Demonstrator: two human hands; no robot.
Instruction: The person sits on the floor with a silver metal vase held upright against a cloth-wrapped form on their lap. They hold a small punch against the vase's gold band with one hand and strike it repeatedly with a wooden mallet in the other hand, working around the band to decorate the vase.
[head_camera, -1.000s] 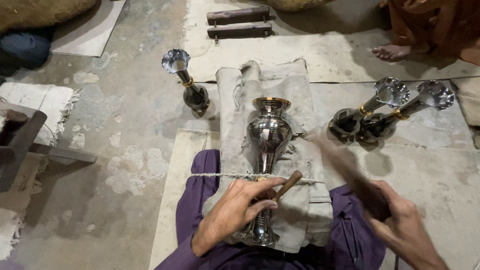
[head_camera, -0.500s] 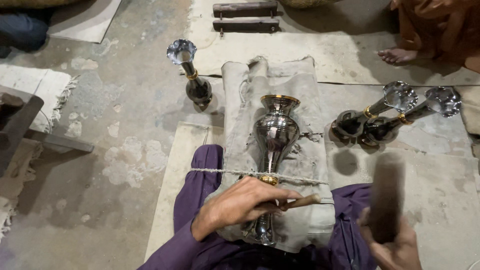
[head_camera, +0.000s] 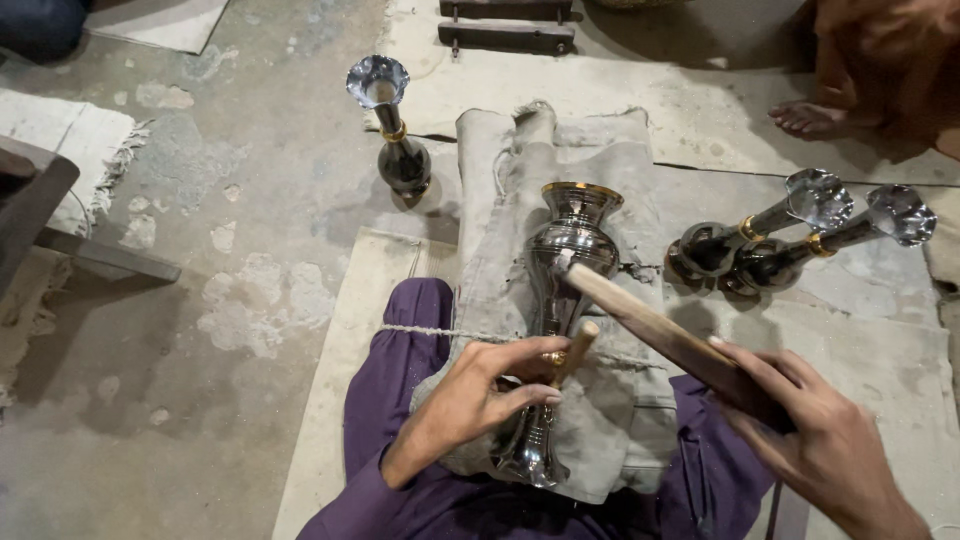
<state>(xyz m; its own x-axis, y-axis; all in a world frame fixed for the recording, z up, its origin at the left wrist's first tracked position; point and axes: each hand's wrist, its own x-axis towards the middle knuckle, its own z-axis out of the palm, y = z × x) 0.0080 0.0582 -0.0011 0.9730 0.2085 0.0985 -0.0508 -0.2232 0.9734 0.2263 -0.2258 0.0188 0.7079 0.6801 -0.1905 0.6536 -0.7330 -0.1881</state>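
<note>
Bare concrete floor (head_camera: 250, 250), grey cloth (head_camera: 500, 170) at frame centre, and the metal vase (head_camera: 565, 250) lies on it. Left hand (head_camera: 480, 395) pinches a small wooden peg (head_camera: 572, 350) against its neck; right hand (head_camera: 820, 440) grips a wooden stick (head_camera: 660, 325) touching the vase's body.

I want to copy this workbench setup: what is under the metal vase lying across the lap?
Under the metal vase lies a folded grey cloth, over purple trousers. A cord crosses it. Beneath that is hidden.
</note>
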